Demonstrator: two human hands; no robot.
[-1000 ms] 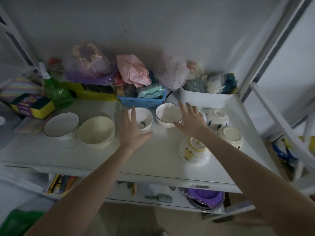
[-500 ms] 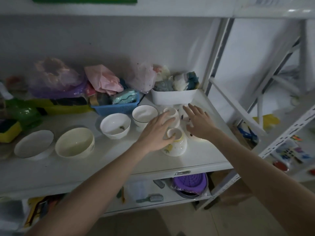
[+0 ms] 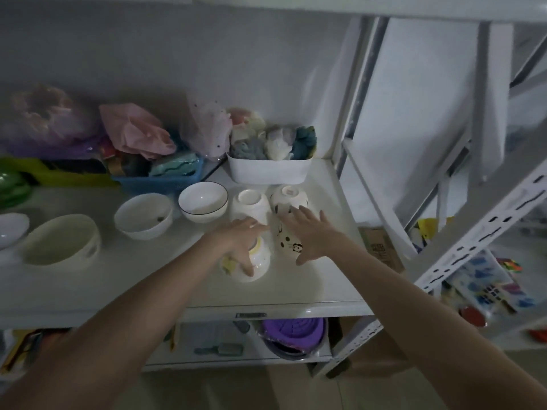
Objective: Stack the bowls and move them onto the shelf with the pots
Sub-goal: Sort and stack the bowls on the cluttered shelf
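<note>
While both forearms reach in from the bottom of the frame, the left hand (image 3: 241, 242) grips an upturned yellow-flower bowl (image 3: 256, 263) at centre frame, fingers curled over its base and side. Beside it, the right hand (image 3: 310, 235) lies with fingers spread and nearly straight over an upturned panda bowl (image 3: 288, 242); it touches the bowl or hovers just above it, and no closed grasp is visible. Both bowls stand on the white shelf (image 3: 310, 285), touching or nearly so.

Just behind them stand two more upturned bowls: a plain bowl (image 3: 250, 207) and a spotted bowl (image 3: 288, 198). Left of these, upright, come a black-rimmed bowl (image 3: 203, 202), a white bowl (image 3: 143, 216) holding a small dark speck, a cream bowl (image 3: 60, 239), and, at the left edge, part of a pale dish (image 3: 10, 232).

Along the wall at the rear, a white bin (image 3: 269, 171) holds cloth-like items, and a blue basket (image 3: 159, 183) holds packets beneath pink and purple bags. A green bottle (image 3: 11, 187) shows at the far left.

Below the shelf edge, a purple colander (image 3: 291, 334) sits on a lower tier. At right of centre, a brown box (image 3: 381, 251) bears a printed square code; its writing is too blurred to read. No brand or label is legible.
</note>
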